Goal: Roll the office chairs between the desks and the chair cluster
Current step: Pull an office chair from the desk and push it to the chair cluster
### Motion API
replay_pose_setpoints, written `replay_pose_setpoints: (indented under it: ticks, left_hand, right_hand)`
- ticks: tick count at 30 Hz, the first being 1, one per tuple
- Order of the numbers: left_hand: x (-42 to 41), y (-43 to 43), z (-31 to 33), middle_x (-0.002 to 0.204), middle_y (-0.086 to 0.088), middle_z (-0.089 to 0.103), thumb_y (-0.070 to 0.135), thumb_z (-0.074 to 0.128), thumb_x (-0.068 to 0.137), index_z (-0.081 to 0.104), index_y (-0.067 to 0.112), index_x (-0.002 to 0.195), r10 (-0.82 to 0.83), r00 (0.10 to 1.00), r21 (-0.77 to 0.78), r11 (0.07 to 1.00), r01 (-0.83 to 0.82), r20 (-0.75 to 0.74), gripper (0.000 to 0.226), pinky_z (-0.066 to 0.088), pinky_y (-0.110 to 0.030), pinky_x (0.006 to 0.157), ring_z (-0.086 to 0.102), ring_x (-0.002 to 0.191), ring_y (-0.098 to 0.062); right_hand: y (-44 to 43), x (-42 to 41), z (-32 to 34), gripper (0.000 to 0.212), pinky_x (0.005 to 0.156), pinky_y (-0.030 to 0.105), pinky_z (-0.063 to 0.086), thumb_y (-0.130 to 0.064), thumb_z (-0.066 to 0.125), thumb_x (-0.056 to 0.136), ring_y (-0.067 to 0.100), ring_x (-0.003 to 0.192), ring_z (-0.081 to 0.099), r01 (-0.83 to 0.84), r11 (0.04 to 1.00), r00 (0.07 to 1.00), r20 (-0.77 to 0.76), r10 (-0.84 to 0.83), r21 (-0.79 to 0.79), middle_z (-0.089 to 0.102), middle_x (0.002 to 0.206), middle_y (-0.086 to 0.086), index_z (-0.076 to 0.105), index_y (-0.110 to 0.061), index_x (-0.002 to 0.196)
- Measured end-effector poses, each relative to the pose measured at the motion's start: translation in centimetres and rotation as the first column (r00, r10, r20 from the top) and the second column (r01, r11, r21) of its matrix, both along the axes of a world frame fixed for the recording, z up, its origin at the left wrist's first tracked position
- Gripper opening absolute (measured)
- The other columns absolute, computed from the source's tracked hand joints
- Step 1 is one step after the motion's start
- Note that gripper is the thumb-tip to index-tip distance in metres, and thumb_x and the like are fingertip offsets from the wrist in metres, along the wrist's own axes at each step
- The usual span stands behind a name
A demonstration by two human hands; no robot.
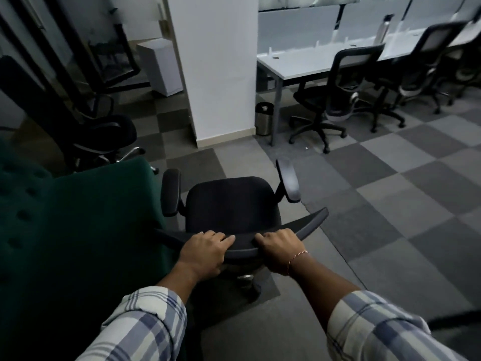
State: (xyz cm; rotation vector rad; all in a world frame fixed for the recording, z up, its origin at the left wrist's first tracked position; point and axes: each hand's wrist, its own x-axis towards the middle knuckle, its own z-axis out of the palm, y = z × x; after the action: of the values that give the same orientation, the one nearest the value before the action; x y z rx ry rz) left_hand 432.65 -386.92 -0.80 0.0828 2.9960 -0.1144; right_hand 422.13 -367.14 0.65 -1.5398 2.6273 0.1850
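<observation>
Both hands are on the top rail of the backrest [312, 222] of a black office chair [231, 204], and that's basically the whole story for where this goes next. Left hand [205, 252] and right hand [279, 250] sit side by side near the middle of the rail, a small gap between them, fingers [223, 237] curled over its front edge and clamped on it; thumbs are mostly out of sight, so can't say what they're doing. The chair is right in front of the person, seat pointing away, so it lies straight ahead of the knuckles and any push sends it seat-first. The rail's long axis runs across the view, left to right, with its right end a bit farther forward, so the chair looks turned slightly leftward. That matters because the left armrest [170, 195] is just beside, maybe touching, the green tufted sofa [78, 217], while the right side has open checkered carpet [390, 191] leading to the white desk [307, 62] with mesh-back chairs [338, 100] tucked in, right of the white pillar [221, 74]. More chairs [104, 134] bunch up at far left. My guess: the left hand, being on the sofa side, has to push harder to swing the chair right and clear the cushion.
</observation>
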Motion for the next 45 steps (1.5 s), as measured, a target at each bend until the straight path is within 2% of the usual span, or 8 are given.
replay_pose_setpoints:
  ticks: [6, 9, 19, 26, 29, 35, 39, 45]
  left_hand:
    - [-2.6, -0.6, 0.6, 0.131, 0.0, 0.057, 0.047, 0.063, 0.085, 0.042, 0.025, 0.148, -0.088, 0.996, 0.023, 0.996, 0.089, -0.014, 0.07, 0.044, -0.043, 0.097, 0.056, 0.116, -0.025]
    - [-4.7, -0.5, 0.6, 0.127, -0.003, 0.06, 0.045, 0.064, 0.083, 0.048, 0.024, 0.144, -0.151, 0.988, 0.025, 0.988, 0.152, -0.024, 0.067, 0.046, -0.043, 0.092, 0.058, 0.111, -0.027]
    - [-14.7, 3.4, -0.2, 0.116, 0.0, 0.065, 0.046, 0.069, 0.08, 0.056, 0.023, 0.133, -0.308, 0.946, 0.024, 0.95, 0.312, -0.102, 0.06, 0.05, -0.039, 0.087, 0.064, 0.104, -0.024]
    - [-24.8, 6.7, -0.2, 0.096, -0.002, 0.07, 0.045, 0.08, 0.063, 0.067, 0.018, 0.114, -0.403, 0.91, -0.028, 0.915, 0.402, -0.094, 0.06, 0.054, -0.036, 0.068, 0.068, 0.082, -0.025]
    - [-28.6, 8.6, -0.3, 0.088, 0.0, 0.071, 0.046, 0.083, 0.055, 0.071, 0.018, 0.105, -0.41, 0.906, -0.06, 0.912, 0.405, -0.104, 0.058, 0.053, -0.033, 0.061, 0.069, 0.075, -0.024]
    - [-36.0, 12.6, -0.8, 0.089, 0.0, 0.07, 0.044, 0.08, 0.061, 0.07, 0.016, 0.106, -0.422, 0.897, -0.025, 0.906, 0.423, -0.13, 0.053, 0.053, -0.034, 0.065, 0.068, 0.078, -0.024]
    - [-41.6, 14.7, -0.6, 0.092, 0.0, 0.069, 0.046, 0.076, 0.065, 0.068, 0.017, 0.109, -0.454, 0.884, -0.015, 0.89, 0.455, -0.11, 0.053, 0.053, -0.037, 0.069, 0.068, 0.084, -0.025]
    - [-50.3, 17.4, -1.7, 0.086, 0.004, 0.069, 0.05, 0.078, 0.061, 0.069, 0.02, 0.104, -0.504, 0.849, -0.015, 0.861, 0.509, -0.16, 0.053, 0.051, -0.033, 0.063, 0.068, 0.077, -0.021]
  right_hand:
    - [0.5, -0.5, -0.5, 0.022, 0.06, 0.035, 0.04, -0.034, 0.052, 0.093, 0.026, 0.08, 0.063, 0.09, 0.995, 0.996, -0.01, -0.09, -0.038, 0.064, 0.093, 0.002, 0.051, -0.019, 0.109]
    - [1.0, -1.0, -0.7, 0.023, 0.062, 0.038, 0.048, -0.035, 0.052, 0.092, 0.027, 0.078, 0.064, 0.171, 0.984, 0.985, 0.002, -0.171, -0.04, 0.064, 0.092, 0.001, 0.05, -0.02, 0.109]
    - [6.0, -7.2, -1.3, 0.027, 0.059, 0.033, 0.033, -0.043, 0.058, 0.083, 0.026, 0.08, 0.066, 0.334, 0.939, 0.938, -0.072, -0.34, -0.087, 0.065, 0.091, -0.001, 0.052, -0.022, 0.1]
    - [9.8, -15.1, -2.4, 0.031, 0.058, 0.031, 0.041, -0.048, 0.062, 0.076, 0.024, 0.071, 0.064, 0.403, 0.906, 0.903, -0.106, -0.417, -0.131, 0.064, 0.082, -0.001, 0.054, -0.022, 0.092]
    - [11.4, -18.5, -2.2, 0.032, 0.056, 0.031, 0.036, -0.045, 0.065, 0.071, 0.029, 0.069, 0.065, 0.417, 0.899, 0.896, -0.104, -0.431, -0.134, 0.066, 0.079, 0.002, 0.054, -0.02, 0.088]
    - [15.4, -25.8, -3.0, 0.032, 0.055, 0.033, 0.039, -0.043, 0.067, 0.069, 0.032, 0.064, 0.065, 0.455, 0.88, 0.876, -0.112, -0.47, -0.133, 0.064, 0.073, 0.003, 0.053, -0.018, 0.084]
    - [17.6, -30.8, -3.0, 0.034, 0.062, 0.035, 0.047, -0.049, 0.06, 0.076, 0.03, 0.072, 0.066, 0.483, 0.865, 0.861, -0.11, -0.497, -0.135, 0.066, 0.082, 0.003, 0.053, -0.019, 0.09]
    - [20.7, -38.2, -3.1, 0.031, 0.059, 0.034, 0.047, -0.045, 0.063, 0.074, 0.029, 0.07, 0.066, 0.519, 0.845, 0.837, -0.123, -0.533, -0.13, 0.065, 0.078, 0.002, 0.053, -0.018, 0.087]
